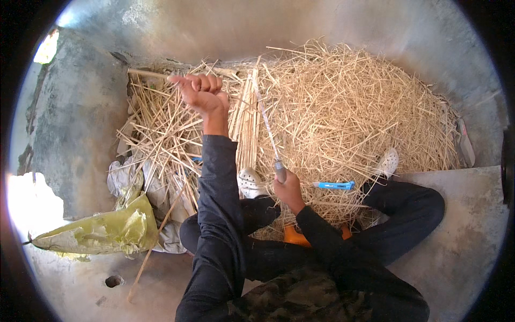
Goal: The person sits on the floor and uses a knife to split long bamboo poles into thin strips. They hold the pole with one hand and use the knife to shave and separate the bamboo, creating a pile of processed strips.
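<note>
My left hand (203, 95) is raised over the left part of the straw, fingers curled closed around the end of a pale split stick (147, 73). The stick points out to the left from the thumb side. Nearer my lap, my right hand (291, 191) grips the grey handle of a long narrow-bladed knife (267, 121). Its blade points away from me, tilted slightly left, beside a bundle of flat pale strips (247, 129). To the right of that hand, a blue box cutter (335, 185) lies on the straw.
A large heap of fine straw shavings (365, 107) fills the right side. Loose split sticks (161, 123) lie crisscrossed on the left. A torn yellow-green sack (102, 231) rests at the left near a floor hole (113, 281). Something orange (296, 236) shows under my legs. Concrete walls (268, 27) enclose the space.
</note>
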Demonstrator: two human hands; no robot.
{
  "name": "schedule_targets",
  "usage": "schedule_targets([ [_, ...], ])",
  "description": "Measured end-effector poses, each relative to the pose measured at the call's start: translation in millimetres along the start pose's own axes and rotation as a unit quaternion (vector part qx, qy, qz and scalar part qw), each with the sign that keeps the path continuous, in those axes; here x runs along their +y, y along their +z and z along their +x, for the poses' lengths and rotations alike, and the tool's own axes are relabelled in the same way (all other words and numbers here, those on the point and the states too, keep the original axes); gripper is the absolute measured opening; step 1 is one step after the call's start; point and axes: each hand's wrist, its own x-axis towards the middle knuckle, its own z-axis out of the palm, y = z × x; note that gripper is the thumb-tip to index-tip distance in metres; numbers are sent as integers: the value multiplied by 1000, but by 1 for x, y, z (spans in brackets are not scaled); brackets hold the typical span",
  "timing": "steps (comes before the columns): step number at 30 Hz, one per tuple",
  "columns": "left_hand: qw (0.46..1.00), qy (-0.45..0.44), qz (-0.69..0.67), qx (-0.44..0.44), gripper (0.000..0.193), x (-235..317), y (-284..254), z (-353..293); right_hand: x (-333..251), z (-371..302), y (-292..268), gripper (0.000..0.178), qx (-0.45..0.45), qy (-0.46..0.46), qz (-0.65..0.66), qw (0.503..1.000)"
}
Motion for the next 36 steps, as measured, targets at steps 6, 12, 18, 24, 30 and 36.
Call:
schedule_targets([
  [6,1000,-6,4,-1,61,-2,9,1,47,-5,10,28,30,-20,-88,995],
  [12,1000,-17,15,-3,60,-12,0,-7,84,-13,-9,14,-39,190,-39,980],
  [18,1000,-20,15,-19,61,-7,13,-1,36,-16,-9,29,17,-63,-113,991],
  [24,999,-30,23,-25,60,-19,18,1,158,-22,2,29,5,217,-162,963],
  [30,999,-27,5,-37,60,-8,10,-2,52,-22,-18,28,-50,218,-36,974],
  [36,999,-30,15,-41,58,-1,3,-1,111,-34,-29,36,-85,154,-261,949],
])
